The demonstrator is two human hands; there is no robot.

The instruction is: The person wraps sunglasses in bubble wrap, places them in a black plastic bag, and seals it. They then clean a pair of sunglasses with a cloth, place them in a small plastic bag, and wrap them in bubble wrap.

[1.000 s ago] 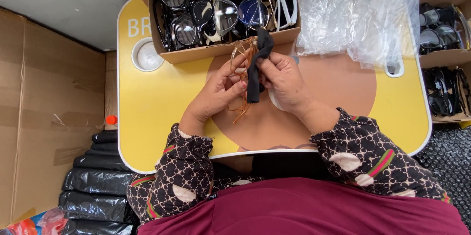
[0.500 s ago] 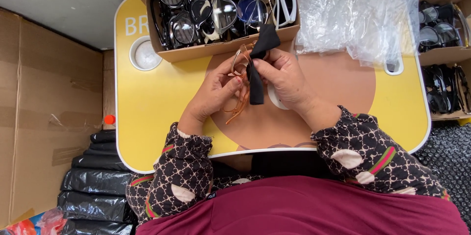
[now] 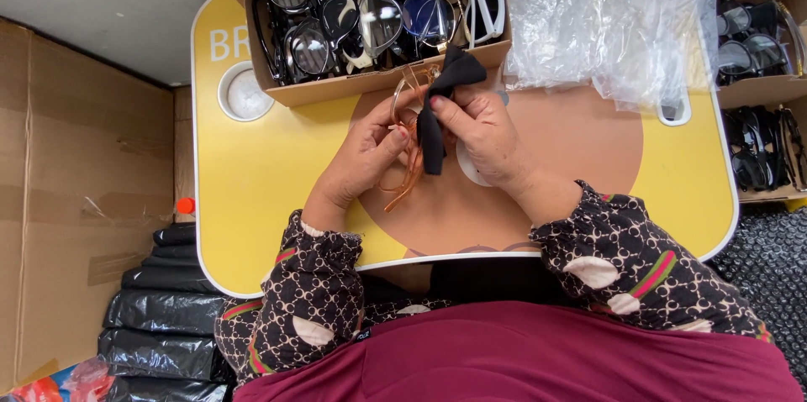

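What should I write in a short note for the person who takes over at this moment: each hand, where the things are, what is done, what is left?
Left hand: grip on the orange-framed glasses, held just above the yellow lap table.
Right hand: grip on the black cloth, pressed against the glasses.
Cardboard box with many glasses stands at the table's far edge; clear plastic bags lie to its right.
Done: cannot tell how clean this pair is.
Left: wiping appears unfinished; the pair is not yet put down.
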